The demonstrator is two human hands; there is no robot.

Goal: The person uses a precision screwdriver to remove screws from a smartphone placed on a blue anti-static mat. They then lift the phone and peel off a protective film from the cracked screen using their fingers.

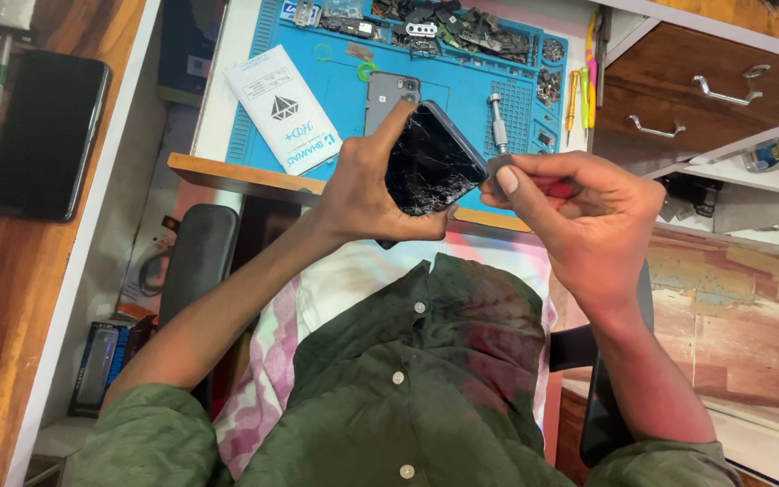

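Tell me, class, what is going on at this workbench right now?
A person in a green shirt sits at a bench and holds a dark phone with a badly cracked screen in the left hand. The right hand pinches a thin grey pick against the phone's edge. On the blue work mat behind lie a grey phone back cover, a white packet, a metal tool and heaps of small parts. Another dark phone lies on the wooden surface to the left.

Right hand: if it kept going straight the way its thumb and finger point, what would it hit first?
The right hand points left, pinching a thin grey pick against the corner of the cracked phone held by the left hand. Going on, it would probably meet that phone's edge first; pick and phone look already touching.
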